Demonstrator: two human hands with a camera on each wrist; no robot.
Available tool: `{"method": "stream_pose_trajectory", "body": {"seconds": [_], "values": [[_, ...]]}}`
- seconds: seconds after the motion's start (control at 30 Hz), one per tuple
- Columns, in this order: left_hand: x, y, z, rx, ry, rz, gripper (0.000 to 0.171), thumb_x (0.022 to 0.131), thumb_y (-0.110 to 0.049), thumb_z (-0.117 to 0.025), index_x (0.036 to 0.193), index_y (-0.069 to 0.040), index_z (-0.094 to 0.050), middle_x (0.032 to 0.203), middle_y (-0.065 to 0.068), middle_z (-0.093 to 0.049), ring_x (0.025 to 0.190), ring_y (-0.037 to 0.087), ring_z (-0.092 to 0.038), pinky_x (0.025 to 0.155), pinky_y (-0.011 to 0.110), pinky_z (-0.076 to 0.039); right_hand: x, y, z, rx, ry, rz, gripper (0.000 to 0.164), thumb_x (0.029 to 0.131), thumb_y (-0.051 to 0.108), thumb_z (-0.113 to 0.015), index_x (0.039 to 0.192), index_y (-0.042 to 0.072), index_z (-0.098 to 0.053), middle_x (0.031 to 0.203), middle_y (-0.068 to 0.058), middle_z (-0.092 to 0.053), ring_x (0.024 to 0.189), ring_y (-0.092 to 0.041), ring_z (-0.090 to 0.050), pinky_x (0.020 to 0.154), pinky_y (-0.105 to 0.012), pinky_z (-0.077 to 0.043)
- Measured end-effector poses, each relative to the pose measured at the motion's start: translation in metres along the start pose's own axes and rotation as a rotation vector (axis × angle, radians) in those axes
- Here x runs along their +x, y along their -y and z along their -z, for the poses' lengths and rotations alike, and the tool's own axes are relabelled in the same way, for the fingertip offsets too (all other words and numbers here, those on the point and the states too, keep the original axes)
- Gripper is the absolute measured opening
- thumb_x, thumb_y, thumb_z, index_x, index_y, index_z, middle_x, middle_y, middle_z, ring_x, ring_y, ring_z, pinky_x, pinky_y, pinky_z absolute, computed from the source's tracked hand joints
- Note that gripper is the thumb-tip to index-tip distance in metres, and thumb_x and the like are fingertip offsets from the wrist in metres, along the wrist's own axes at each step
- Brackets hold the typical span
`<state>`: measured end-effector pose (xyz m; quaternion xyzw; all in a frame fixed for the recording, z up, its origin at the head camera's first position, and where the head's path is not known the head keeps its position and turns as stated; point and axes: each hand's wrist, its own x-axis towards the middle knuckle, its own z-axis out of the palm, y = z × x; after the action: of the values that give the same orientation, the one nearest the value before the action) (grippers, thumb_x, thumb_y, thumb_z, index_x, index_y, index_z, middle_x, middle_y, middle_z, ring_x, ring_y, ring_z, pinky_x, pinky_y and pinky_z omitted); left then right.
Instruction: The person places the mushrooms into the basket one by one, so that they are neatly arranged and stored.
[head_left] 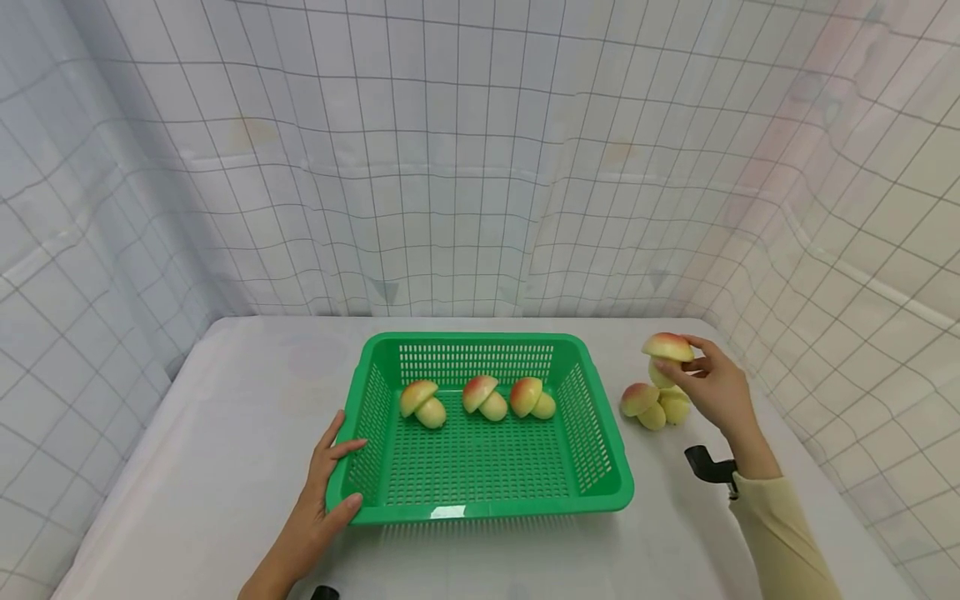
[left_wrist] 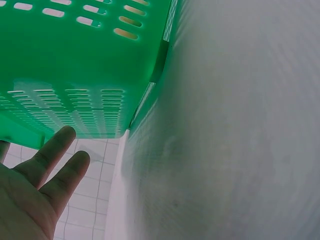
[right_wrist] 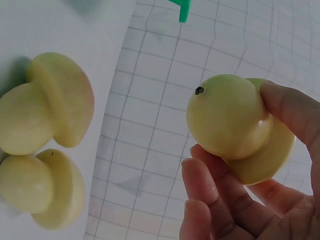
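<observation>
In the head view my right hand (head_left: 716, 392) pinches a toy mushroom (head_left: 669, 347) with a red-and-yellow cap, up above the right side of the table. The right wrist view shows its round pale stem (right_wrist: 227, 115), with a dark spot, between thumb and fingers. Below that hand lie two more mushrooms (head_left: 640, 400) (right_wrist: 62, 100), side by side on the cloth. My left hand (head_left: 318, 492) rests at the left rim of a green plastic basket (head_left: 480, 510), thumb and one finger over the edge. Other fingers (left_wrist: 67, 175) extend straight along the outside. Three mushrooms (head_left: 480, 396) lie in a row inside.
The basket stands mid-table on a white cloth (head_left: 225, 433). Checked white curtains (head_left: 480, 167) hang behind and on both sides of the table. A black wrist-camera piece (head_left: 705, 465) sticks out by the right wrist.
</observation>
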<state>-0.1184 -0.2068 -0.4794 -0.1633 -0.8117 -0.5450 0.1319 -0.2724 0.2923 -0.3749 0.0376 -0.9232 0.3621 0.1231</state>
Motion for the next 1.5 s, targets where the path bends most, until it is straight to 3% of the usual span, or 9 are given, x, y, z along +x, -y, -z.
{"method": "stream_pose_trajectory", "body": {"seconds": [0.43, 1.0, 1.5], "values": [[0.000, 0.000, 0.000, 0.001, 0.000, -0.004, 0.056, 0.088, -0.001, -0.051, 0.141, -0.007, -0.036, 0.158, 0.006, 0.004, 0.141, 0.019, 0.000, 0.095, 0.012, -0.019, -0.011, 0.036, -0.012, 0.000, 0.068, 0.088, 0.069, 0.082, 0.047, -0.070, 0.137, 0.013, -0.047, 0.098, -0.014, -0.068, 0.085, -0.026, -0.061, 0.065, -0.036, -0.045], [0.000, -0.001, 0.000, 0.002, 0.001, -0.010, 0.056, 0.088, 0.000, -0.051, 0.141, -0.006, -0.036, 0.158, 0.006, 0.003, 0.142, 0.019, 0.001, 0.095, 0.014, -0.018, -0.024, 0.069, -0.034, 0.002, 0.160, 0.244, 0.059, 0.079, 0.043, -0.074, 0.129, 0.019, -0.055, 0.087, -0.002, -0.068, 0.072, -0.015, -0.059, 0.056, -0.034, -0.045], [0.000, 0.000, 0.000, 0.022, -0.004, -0.010, 0.057, 0.087, -0.001, -0.053, 0.141, -0.007, -0.037, 0.157, 0.009, 0.002, 0.141, 0.019, -0.001, 0.095, 0.013, -0.019, -0.030, 0.096, -0.044, 0.017, 0.270, 0.386, 0.060, 0.073, 0.045, -0.079, 0.124, 0.021, -0.058, 0.079, 0.008, -0.063, 0.068, -0.012, -0.057, 0.054, -0.032, -0.044]]}}
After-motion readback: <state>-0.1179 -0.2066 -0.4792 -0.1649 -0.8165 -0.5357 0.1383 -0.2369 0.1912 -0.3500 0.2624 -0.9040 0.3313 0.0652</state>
